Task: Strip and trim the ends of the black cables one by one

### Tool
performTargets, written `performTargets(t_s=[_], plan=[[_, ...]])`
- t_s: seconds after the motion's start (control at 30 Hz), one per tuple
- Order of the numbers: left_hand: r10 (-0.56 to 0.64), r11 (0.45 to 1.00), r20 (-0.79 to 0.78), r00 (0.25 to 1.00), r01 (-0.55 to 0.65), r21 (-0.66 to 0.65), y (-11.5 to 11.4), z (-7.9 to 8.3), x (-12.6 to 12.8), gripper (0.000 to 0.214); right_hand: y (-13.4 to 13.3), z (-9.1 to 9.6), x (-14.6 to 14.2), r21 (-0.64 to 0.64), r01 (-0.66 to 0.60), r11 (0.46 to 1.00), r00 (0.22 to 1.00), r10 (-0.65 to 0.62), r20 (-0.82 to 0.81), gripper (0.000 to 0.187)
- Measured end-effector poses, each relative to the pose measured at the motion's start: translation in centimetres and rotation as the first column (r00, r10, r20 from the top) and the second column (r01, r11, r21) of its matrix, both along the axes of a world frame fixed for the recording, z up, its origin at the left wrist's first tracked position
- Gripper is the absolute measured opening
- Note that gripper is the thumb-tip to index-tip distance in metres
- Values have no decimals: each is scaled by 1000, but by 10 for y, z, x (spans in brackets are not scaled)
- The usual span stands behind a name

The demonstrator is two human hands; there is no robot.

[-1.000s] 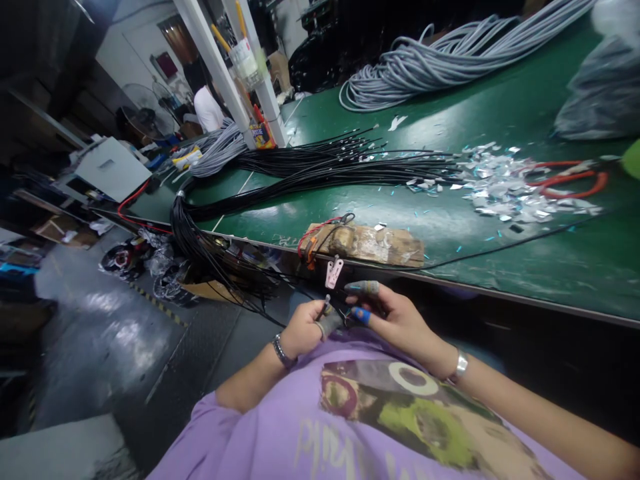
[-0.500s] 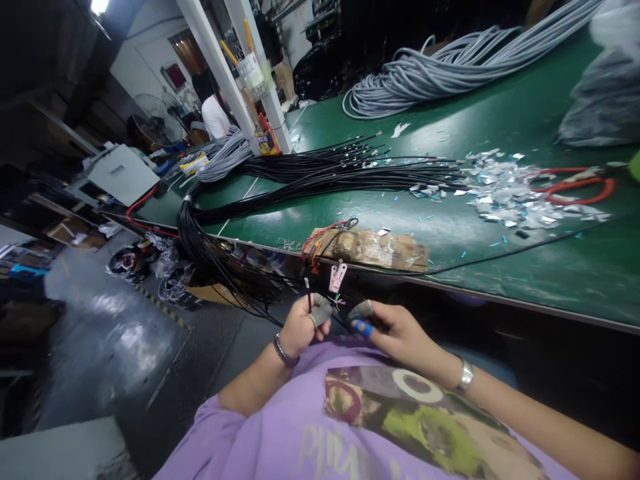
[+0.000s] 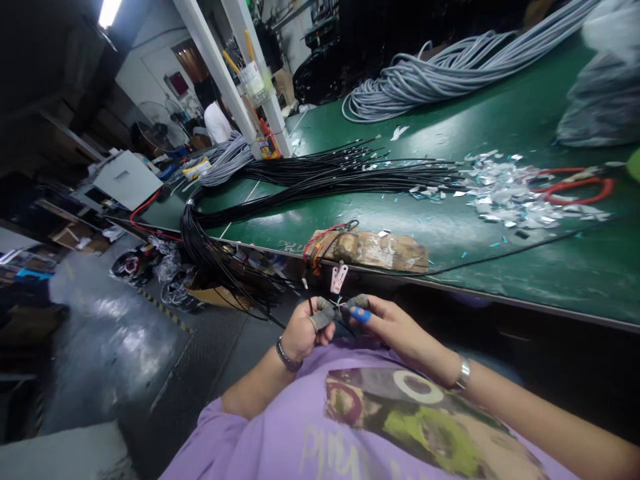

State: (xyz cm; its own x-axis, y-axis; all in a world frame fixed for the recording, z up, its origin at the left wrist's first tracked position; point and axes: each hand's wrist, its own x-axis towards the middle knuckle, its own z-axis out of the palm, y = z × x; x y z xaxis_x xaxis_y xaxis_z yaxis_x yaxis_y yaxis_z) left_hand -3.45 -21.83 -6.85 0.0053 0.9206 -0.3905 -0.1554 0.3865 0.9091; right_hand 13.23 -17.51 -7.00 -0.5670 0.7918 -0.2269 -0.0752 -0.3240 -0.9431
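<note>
My left hand (image 3: 304,328) is closed in a pinch, its fingertips taped grey, holding the end of a thin black cable (image 3: 311,305). My right hand (image 3: 387,323), with grey and blue tape on the fingertips, pinches the same cable end, where small coloured wire strands (image 3: 339,303) show between the two hands. Both hands are held close together in front of my purple shirt, just below the front edge of the green table (image 3: 450,233).
A large bundle of black cables (image 3: 300,183) lies across the table and droops over its edge. A wooden block with wires (image 3: 370,248) sits at the front edge. Foil scraps (image 3: 500,190), red-handled cutters (image 3: 575,187), grey cable coils (image 3: 450,67) lie beyond. A person in white stands far back.
Both hands have come closer together and risen slightly towards the table edge. My right forefinger, stretched out a second ago, is now curled onto the cable end.
</note>
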Motion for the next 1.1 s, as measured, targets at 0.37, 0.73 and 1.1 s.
performTargets(t_s=[0.37, 0.73, 1.1], plan=[[-19, 995, -164, 986, 35, 97, -4, -9, 2, 54, -6, 0, -3, -220, 94, 971, 994, -104, -36, 45], [-2, 990, -269, 963, 40, 137, -2, 1, 8, 54, -4, 2, -2, -311, 198, 929, 960, -248, -131, 47], [20, 988, -297, 955, 26, 149, -2, 6, 13, 54, -3, -1, -2, -312, 223, 924, 959, -265, -101, 50]])
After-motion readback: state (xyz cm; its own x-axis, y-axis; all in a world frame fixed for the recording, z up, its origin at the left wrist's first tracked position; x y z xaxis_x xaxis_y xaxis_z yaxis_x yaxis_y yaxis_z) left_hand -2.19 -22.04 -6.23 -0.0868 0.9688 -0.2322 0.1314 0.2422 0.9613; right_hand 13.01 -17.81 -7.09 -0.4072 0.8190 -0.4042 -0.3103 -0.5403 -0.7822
